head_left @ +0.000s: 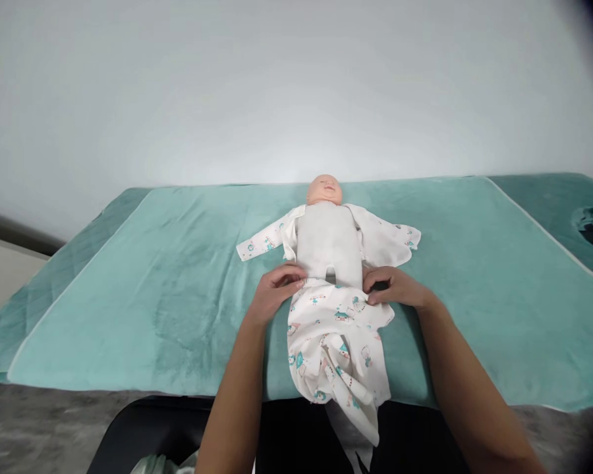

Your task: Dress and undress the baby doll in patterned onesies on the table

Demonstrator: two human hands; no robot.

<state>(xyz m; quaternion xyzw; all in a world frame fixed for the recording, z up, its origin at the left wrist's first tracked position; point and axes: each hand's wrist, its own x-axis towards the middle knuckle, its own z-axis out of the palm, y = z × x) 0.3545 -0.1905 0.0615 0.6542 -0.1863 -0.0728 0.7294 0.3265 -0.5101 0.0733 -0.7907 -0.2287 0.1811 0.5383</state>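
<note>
The printed garment (338,313) is lying over the legs of the doll (329,237), its long axis running from twelve to six o'clock. The left hand (279,288) is pinching its upper edge, the garment lying toward four; the right hand (396,286), equally near, is touching its side, the garment lying toward eight; whether it is gripping, I cannot tell.

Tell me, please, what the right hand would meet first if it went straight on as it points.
Beyond the printed cloth it touches, the right hand would probably meet the doll's leg first, though depth there is unclear.
</note>
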